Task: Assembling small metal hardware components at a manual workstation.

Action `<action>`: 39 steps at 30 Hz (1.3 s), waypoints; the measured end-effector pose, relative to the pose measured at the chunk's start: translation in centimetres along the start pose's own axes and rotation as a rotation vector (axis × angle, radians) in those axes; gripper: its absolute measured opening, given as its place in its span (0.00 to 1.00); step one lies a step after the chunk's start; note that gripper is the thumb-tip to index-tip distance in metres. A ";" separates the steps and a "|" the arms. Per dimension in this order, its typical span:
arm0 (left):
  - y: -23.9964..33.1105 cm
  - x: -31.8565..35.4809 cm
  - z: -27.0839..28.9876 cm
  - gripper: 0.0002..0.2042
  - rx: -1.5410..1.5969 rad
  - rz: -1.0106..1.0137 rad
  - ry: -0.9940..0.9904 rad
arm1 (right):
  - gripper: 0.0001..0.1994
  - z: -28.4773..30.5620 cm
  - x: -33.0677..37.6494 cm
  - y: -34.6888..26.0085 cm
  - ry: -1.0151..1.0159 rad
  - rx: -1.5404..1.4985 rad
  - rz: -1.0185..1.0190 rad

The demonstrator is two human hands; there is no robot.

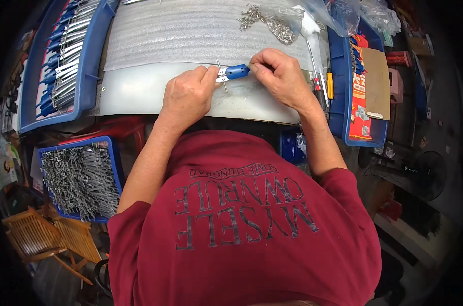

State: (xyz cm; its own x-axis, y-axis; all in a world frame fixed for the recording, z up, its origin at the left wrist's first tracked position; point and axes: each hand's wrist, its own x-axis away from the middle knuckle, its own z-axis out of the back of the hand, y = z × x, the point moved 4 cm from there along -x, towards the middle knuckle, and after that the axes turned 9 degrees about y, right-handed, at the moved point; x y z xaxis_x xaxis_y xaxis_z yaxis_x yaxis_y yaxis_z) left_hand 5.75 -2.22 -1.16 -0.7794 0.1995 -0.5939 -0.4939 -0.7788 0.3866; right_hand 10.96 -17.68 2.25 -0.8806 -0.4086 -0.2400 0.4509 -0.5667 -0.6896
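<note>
Above the work table, both my hands meet on a small piece of hardware [236,72] with a blue plastic body and a silver metal end. A thin metal rod crosses its silver end. My left hand [189,93] is closed round that end, its palm hiding whatever lies inside. At the tip of the blue body, the thumb and forefinger of my right hand [282,79] are pinched together; whether a tiny part is between them, I cannot make out. Beyond the hands, small silver screws [281,31] lie in and around a clear plastic bag on the foam sheet [165,35].
On the left stands a blue crate [83,92] of long silver pieces with blue ends. Below it is a blue bin [117,163] of grey metal parts. A yellow-handled screwdriver [330,85] lies beside the right-hand blue crate [338,115], which holds cardboard [377,81]. A wooden chair [32,234] stands lower left.
</note>
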 end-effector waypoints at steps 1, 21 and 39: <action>0.0 0.0 0.0 0.08 0.000 0.002 0.000 | 0.05 -0.1 0.1 0.0 -0.002 0.000 0.000; 0.4 0.2 -0.4 0.08 -0.119 -0.059 -0.043 | 0.03 -1.6 0.8 0.4 0.051 0.185 0.190; 0.2 0.3 -0.6 0.06 -0.124 -0.060 -0.057 | 0.02 -1.9 1.0 0.5 0.095 0.199 0.191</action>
State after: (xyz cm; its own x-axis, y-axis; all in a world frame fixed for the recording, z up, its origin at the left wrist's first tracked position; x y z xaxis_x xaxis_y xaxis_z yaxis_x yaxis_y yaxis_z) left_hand 5.65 -2.70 -1.62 -0.7724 0.2785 -0.5707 -0.4914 -0.8315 0.2592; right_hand 10.02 -16.99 0.42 -0.7823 -0.4578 -0.4225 0.6216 -0.6186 -0.4806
